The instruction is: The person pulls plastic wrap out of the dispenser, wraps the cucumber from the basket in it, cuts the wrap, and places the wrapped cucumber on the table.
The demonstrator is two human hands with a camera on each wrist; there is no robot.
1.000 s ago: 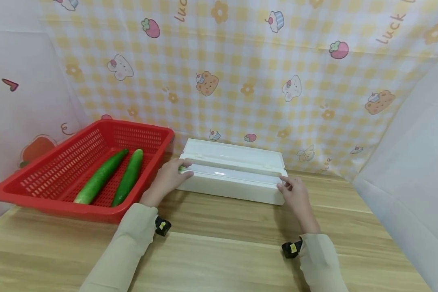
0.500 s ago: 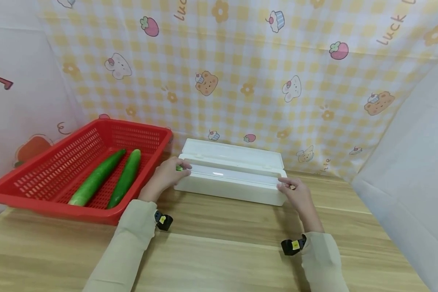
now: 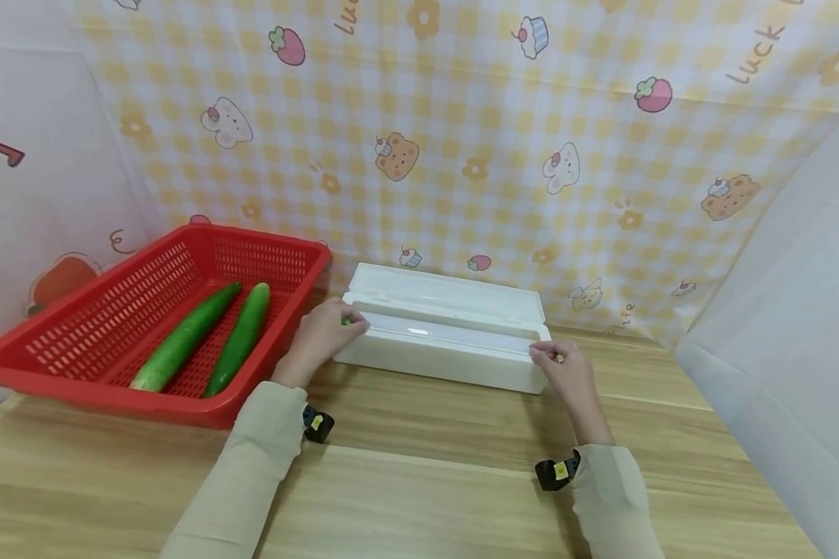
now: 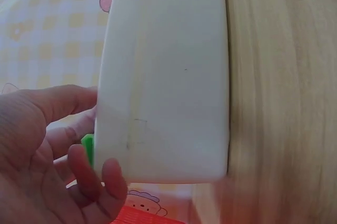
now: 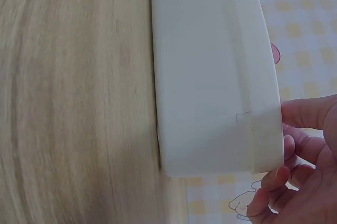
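A long white cling film box (image 3: 440, 365) stands on the table, its lid (image 3: 454, 296) tipped back against the cloth. Across its opening the clear cling film (image 3: 419, 332) shows a bright shine. At the left end my left hand (image 3: 322, 334) pinches the film's edge between thumb and forefinger. A green slider (image 4: 88, 149) peeks out beside those fingers in the left wrist view. My right hand (image 3: 569, 376) pinches at the right front corner, with the other fingers (image 5: 276, 178) curled by the box's end. The film is hardly visible between the fingertips.
A red plastic basket (image 3: 105, 392) sits at the left with two cucumbers inside, a paler one (image 3: 182, 341) and a darker one (image 3: 241, 341). The wooden table (image 3: 419, 497) meets a yellow checked cloth (image 3: 461, 116) right behind the box.
The thumb and forefinger of each hand have drawn together at the box's front edge. The box and lid stay in place, while the head view shifts slightly.
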